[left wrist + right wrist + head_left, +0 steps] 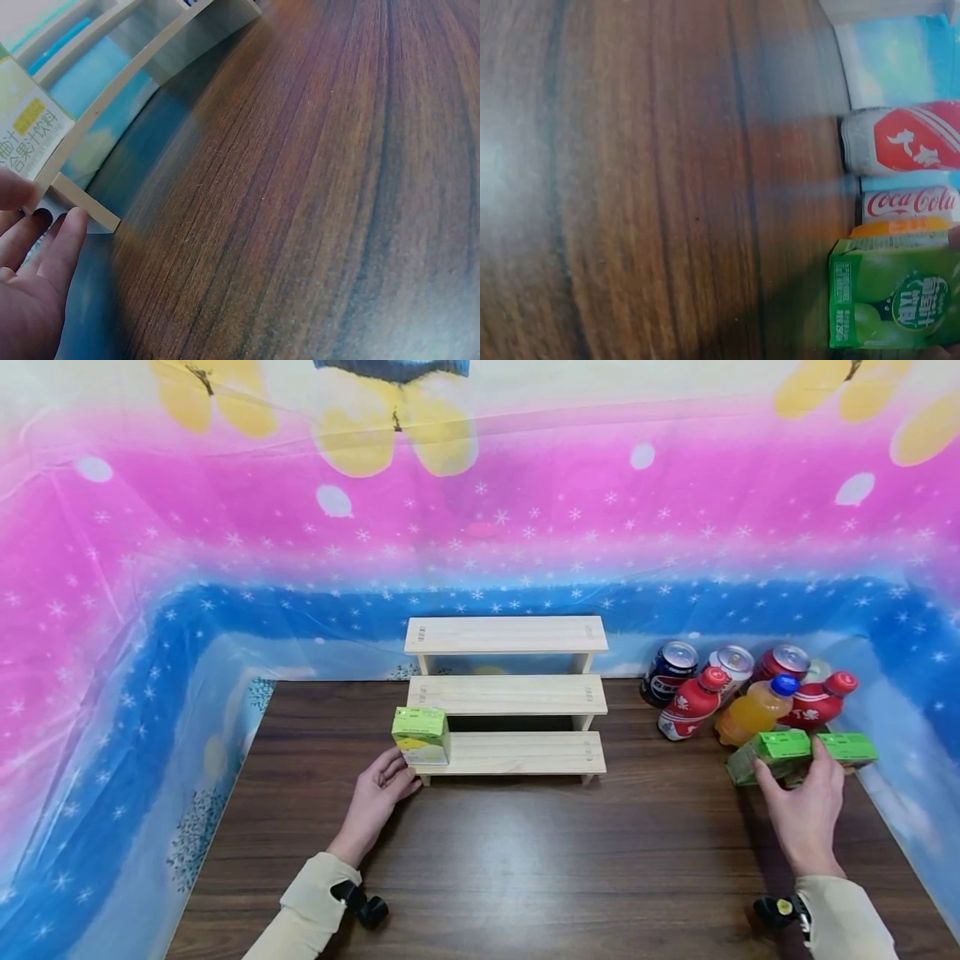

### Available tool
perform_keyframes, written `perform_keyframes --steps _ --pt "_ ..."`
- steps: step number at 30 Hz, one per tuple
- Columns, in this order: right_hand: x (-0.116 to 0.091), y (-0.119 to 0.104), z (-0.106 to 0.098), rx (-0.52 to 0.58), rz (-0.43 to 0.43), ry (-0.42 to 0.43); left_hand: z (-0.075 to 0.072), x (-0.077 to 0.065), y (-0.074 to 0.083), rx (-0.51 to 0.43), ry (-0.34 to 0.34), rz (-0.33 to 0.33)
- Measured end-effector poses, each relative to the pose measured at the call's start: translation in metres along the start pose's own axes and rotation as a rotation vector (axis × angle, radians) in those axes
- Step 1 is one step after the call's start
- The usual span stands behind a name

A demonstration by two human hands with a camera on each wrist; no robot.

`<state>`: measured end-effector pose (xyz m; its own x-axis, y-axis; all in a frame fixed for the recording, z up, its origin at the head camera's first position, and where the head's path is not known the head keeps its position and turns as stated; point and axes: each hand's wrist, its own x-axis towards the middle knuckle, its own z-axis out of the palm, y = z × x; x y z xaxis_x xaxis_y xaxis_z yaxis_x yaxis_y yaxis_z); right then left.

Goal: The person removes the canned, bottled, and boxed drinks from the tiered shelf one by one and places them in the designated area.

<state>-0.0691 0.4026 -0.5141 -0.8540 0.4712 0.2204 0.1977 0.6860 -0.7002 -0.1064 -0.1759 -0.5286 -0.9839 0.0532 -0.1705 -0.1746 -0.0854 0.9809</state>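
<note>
A yellow-green juice carton (422, 737) stands upright on the left end of the lowest step of a wooden three-step shelf (525, 753). My left hand (380, 789) is beside that end, fingers loosely bent near the step's edge and the carton's base; whether they touch is unclear. In the left wrist view, its fingers (64, 251) lie just below the step. At the right, my right hand (810, 810) grips a green juice carton (767, 753) between thumb and fingers, its printed side facing the right wrist view. Another green carton (849, 745) stands right beside it.
Behind the green cartons stand an orange drink bottle (753, 708), red bottles (688, 706) and several cans, among them a dark blue one (667, 675). A patterned cloth (480, 543) surrounds the brown wooden table (510, 868) at the back and sides.
</note>
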Motion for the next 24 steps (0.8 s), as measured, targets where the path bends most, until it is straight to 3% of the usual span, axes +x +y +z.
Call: perform_keyframes --steps 6,12,24 --pt "-0.006 -0.007 0.003 0.031 -0.094 0.089 0.001 0.000 -0.001 0.010 0.014 0.003" --pt "-0.011 -0.027 0.007 0.096 -0.282 0.224 0.002 -0.002 -0.001 0.025 0.017 0.008" --pt "-0.019 -0.095 0.034 0.182 -0.474 0.141 0.002 0.000 0.001 0.014 0.010 -0.002"
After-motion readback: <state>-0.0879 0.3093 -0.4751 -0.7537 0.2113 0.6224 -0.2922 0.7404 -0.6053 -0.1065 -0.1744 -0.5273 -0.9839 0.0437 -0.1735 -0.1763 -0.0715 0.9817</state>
